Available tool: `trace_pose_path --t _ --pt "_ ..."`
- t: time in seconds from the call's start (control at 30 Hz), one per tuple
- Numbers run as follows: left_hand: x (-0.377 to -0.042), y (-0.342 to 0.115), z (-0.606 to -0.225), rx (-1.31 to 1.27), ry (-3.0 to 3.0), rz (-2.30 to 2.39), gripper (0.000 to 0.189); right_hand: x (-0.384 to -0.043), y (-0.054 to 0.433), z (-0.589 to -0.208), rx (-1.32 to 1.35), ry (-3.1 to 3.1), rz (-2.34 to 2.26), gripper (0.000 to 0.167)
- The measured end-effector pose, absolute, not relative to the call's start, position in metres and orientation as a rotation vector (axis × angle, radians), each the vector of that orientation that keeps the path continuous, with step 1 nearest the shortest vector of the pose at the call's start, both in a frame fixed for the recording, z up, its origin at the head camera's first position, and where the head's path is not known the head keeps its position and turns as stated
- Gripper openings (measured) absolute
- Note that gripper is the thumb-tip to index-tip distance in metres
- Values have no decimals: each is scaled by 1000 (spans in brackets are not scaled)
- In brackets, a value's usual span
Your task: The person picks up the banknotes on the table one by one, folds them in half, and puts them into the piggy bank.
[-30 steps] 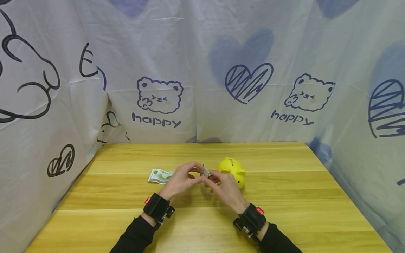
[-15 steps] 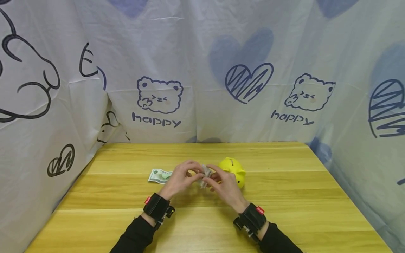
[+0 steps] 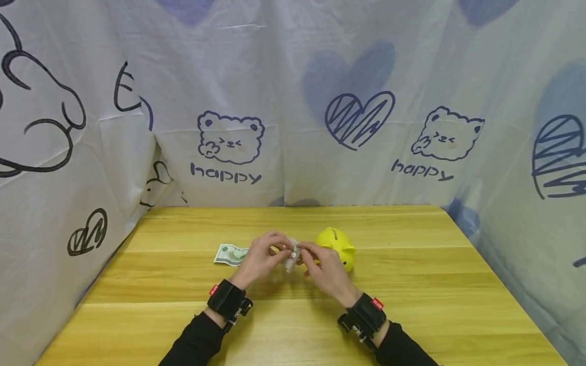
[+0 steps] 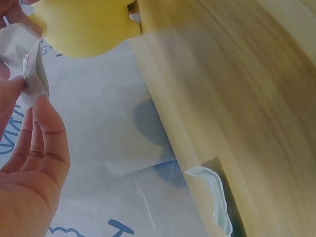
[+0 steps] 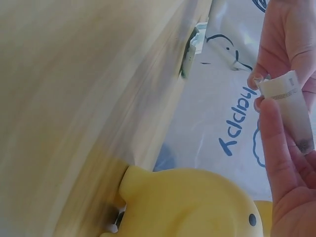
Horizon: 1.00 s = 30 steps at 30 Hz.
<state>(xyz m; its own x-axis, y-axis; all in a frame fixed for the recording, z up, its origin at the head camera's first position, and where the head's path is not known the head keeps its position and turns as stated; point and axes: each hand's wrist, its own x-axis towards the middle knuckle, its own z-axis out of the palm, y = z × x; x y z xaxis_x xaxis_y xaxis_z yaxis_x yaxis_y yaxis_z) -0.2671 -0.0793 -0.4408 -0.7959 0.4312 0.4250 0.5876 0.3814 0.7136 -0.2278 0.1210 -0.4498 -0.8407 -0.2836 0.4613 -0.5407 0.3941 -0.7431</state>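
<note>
A pale folded banknote (image 3: 291, 256) is between my two hands, above the table. My left hand (image 3: 262, 258) pinches it from the left. From the right, my right hand (image 3: 327, 269) holds its other edge between thumb and fingers. Small print shows on the folded banknote (image 5: 290, 106) in the right wrist view. Just behind the right hand stands a yellow piggy bank (image 3: 333, 239) with a slot on top, partly hidden by that hand. A green and white banknote (image 3: 229, 255) lies on the table by the left hand, which covers its right end.
The wooden table (image 3: 293, 325) reaches back to a white cloth (image 3: 293, 152) printed with hearts and bears. The cloth also hangs along the left and right sides. Each wrist wears a black strap with a small camera.
Both hands stay in nearly the same place while their fingers shift on the folded banknote. The banknote has turned and more of it shows between the fingers.
</note>
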Motion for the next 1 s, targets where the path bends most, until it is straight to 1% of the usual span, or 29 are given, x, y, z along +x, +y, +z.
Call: trace_pose_path --t 0.23,0.47,0.77,1.0 --pt "-266 -79 -441 -931 -2441 -1392 12 -230 121 -450 734 -2379 1361 21" --pt "-263 -77 -441 -903 -2475 -1471 23 -231 123 -450 745 -2377 1312 21" --pt "-264 -76 -440 -896 -2485 -1444 31 -233 123 -451 750 -2338 1262 18" --pt "-263 -76 -441 -911 -2510 -1502 28 -233 123 -451 702 -2371 1242 16"
